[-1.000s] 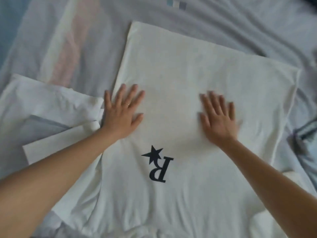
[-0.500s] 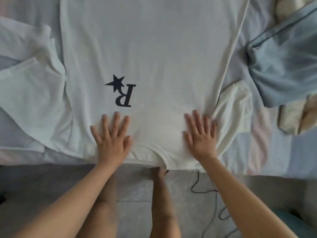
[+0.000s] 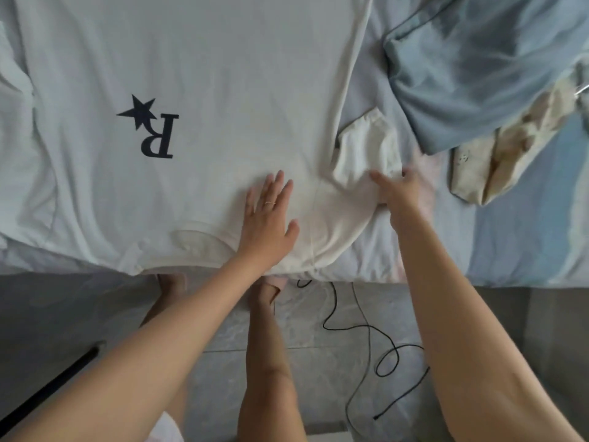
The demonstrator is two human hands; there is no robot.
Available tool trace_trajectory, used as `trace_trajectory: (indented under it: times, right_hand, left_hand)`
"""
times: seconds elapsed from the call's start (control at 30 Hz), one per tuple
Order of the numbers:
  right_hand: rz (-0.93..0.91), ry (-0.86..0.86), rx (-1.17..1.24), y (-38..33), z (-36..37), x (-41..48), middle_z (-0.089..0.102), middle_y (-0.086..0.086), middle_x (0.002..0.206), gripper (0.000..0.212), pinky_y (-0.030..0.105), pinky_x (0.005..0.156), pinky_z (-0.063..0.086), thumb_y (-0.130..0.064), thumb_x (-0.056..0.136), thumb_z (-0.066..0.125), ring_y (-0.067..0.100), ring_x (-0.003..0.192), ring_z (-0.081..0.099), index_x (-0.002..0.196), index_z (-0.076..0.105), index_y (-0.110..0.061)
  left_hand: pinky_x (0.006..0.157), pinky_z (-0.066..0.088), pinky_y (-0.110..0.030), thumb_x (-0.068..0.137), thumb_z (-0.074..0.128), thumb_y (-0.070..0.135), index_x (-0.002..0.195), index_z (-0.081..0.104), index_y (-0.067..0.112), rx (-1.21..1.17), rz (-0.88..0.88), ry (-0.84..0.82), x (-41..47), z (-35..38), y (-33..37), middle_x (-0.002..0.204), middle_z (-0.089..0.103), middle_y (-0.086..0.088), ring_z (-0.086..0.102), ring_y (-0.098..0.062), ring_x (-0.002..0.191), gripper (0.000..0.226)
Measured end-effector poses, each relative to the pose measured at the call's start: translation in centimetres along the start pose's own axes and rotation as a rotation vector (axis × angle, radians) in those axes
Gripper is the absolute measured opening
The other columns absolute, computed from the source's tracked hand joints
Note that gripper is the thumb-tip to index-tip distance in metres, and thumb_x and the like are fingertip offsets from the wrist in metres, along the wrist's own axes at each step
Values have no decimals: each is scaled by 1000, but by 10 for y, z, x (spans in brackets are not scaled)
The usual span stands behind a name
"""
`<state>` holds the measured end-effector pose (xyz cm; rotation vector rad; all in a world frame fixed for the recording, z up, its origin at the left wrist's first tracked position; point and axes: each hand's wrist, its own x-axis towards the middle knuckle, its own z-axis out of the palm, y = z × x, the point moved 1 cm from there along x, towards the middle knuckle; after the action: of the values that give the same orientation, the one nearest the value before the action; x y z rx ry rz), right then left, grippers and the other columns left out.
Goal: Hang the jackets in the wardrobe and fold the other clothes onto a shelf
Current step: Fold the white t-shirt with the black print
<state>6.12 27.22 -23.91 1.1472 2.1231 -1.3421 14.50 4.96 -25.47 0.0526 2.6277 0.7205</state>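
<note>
though inverted, star-and-r print [image 3: 159,135] on t-shirt [image 3: 223,74]

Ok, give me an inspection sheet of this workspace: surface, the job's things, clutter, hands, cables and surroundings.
Surface: bed sheet, pale, lightly creased.
Job's things: white T-shirt spread flat, collar at the near edge, sleeve bunched; blue garment and cream garment heaped at the right.
Clutter: nothing seen.
Hands: left hand flat on the shirt beside the collar; right hand at the sleeve, grip blurred.
Cables: black cable looped on the floor.
Surroundings: grey tiled floor; dark bar lower left.
</note>
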Motion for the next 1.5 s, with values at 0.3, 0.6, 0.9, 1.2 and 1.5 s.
trace_trajectory:
  times: [0.3, 0.6, 0.9, 1.2, 1.5]
  right_hand:
    - [184, 211, 500, 33, -61, -58, 57, -1, 79, 12, 26, 59, 44, -18, 93, 50, 16, 73, 55, 99, 61, -17]
    - [-680, -791, -573, -11, 24, -132, 66, -8, 74, 51, 26, 89, 43, -38, 98, 44, -3, 76, 57, 144, 25, -48]
    - [-773, -571, -935, -66, 86, -27, 57, 2, 123, 67, 31, 100, 36, -31, 81, 71, 19, 118, 50, 140, 40, -18]
    - [-598, -822, -1057, -125, 98, -6, 56, -3, 109, 26, 31, 70, 51, -28, 91, 58, 18, 93, 55, 115, 55, -21]
    - [-560, -410, -876, -105, 130, 10, 49, -8, 73, 24, 35, 84, 31, -40, 82, 60, 15, 80, 48, 87, 61, -16]
  left_hand:
    - [105, 40, -38, 84, 51, 31, 119, 56, 21, -844, -191, -260, 6, 20, 61, 126, 58, -1, 53, -13, 112, 36]
    - [91, 47, -32, 104, 22, 35, 122, 58, 1, -1429, -543, -391, 11, -41, 39, 136, 50, -22, 62, -15, 112, 54]
    - [96, 48, -41, 88, 57, 30, 120, 58, 14, -1587, -587, -330, -14, -19, -15, 111, 69, -5, 63, -25, 109, 36]
    - [63, 44, -15, 87, 52, -1, 93, 59, 19, -893, -328, 321, -15, -56, -34, 81, 61, 8, 54, 6, 67, 22]
    - [80, 55, -44, 84, 64, 12, 100, 59, 20, -815, -509, 428, 9, -47, -90, 96, 65, -1, 64, -22, 87, 18]
